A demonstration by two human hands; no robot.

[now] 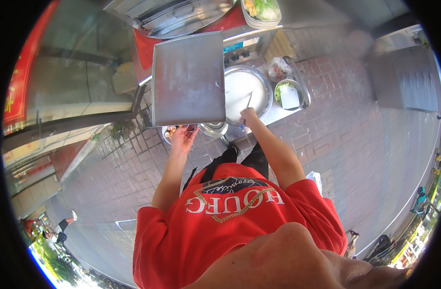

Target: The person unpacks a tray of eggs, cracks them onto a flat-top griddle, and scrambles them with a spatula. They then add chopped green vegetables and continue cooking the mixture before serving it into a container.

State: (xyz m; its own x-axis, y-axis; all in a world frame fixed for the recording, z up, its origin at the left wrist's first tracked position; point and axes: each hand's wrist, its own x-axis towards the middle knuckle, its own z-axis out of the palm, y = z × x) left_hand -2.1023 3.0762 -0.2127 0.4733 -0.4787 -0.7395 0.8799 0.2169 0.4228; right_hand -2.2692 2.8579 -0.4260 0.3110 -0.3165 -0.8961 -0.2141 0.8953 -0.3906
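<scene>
My left hand [184,139] is palm up at the front edge of a raised square metal plate [188,79], its fingertips reaching under the rim; whether they grip something there is hidden. Close by it a container of eggs [167,133] shows partly below the plate. My right hand [249,115] is closed around the handle of a thin utensil [249,99], which extends over a large round metal basin [268,94] holding white batter or liquid. Beyond the basin stand a bowl of leafy greens [279,92] with a white card on it, and a plastic bag of reddish food [278,68].
A metal cart shelf [283,112] carries the basin and bowls. A round metal pot [214,129] sits beneath the plate's front corner. Stacked trays of vegetables [262,22] stand at the top, near a glass-and-metal case. Control knobs [235,57] lie behind the basin.
</scene>
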